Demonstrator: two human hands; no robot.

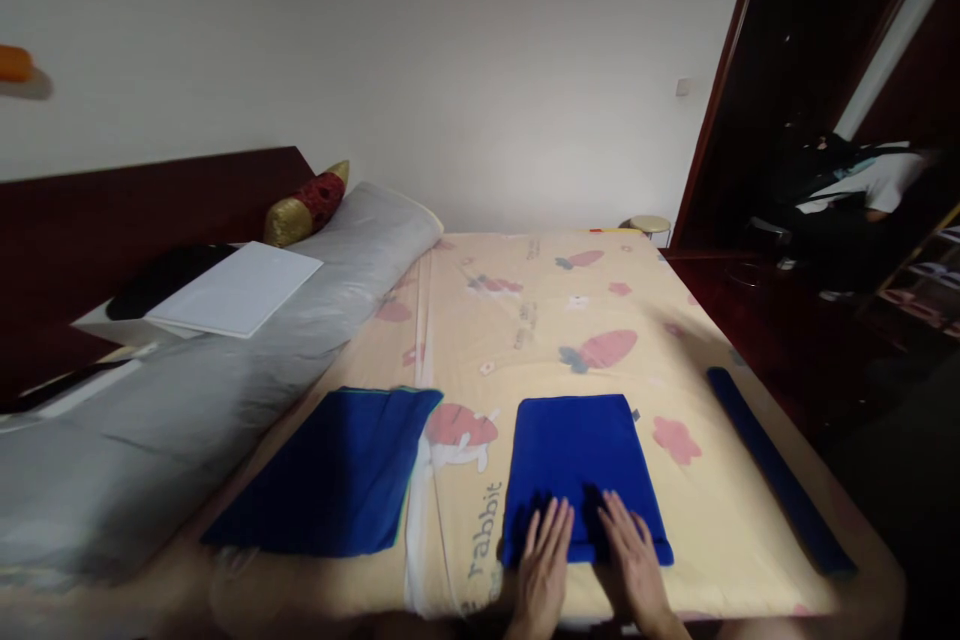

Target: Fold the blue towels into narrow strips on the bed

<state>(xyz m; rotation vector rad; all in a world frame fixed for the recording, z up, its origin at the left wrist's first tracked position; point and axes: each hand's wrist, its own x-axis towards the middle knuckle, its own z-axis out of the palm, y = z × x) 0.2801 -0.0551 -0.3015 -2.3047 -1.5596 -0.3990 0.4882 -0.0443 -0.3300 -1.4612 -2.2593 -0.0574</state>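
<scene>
A folded blue cloth (577, 455) lies on the bed's cream sheet (540, 320) printed with carrots and a rabbit. My left hand (541, 568) rests flat on the cloth's near edge, fingers stretched out and apart. Beside it my right hand (634, 560) lies flat on the same edge, fingers also spread. Neither hand grips anything. A second, larger blue cloth (337, 480) lies spread out to the left, apart from both hands.
A long dark blue strip (776, 470) lies along the bed's right edge. A grey bolster (225, 360) runs along the left, with a white sheet (236, 290) and a red-gold cushion (307, 205) at the headboard. A dark doorway (825, 120) opens at the right.
</scene>
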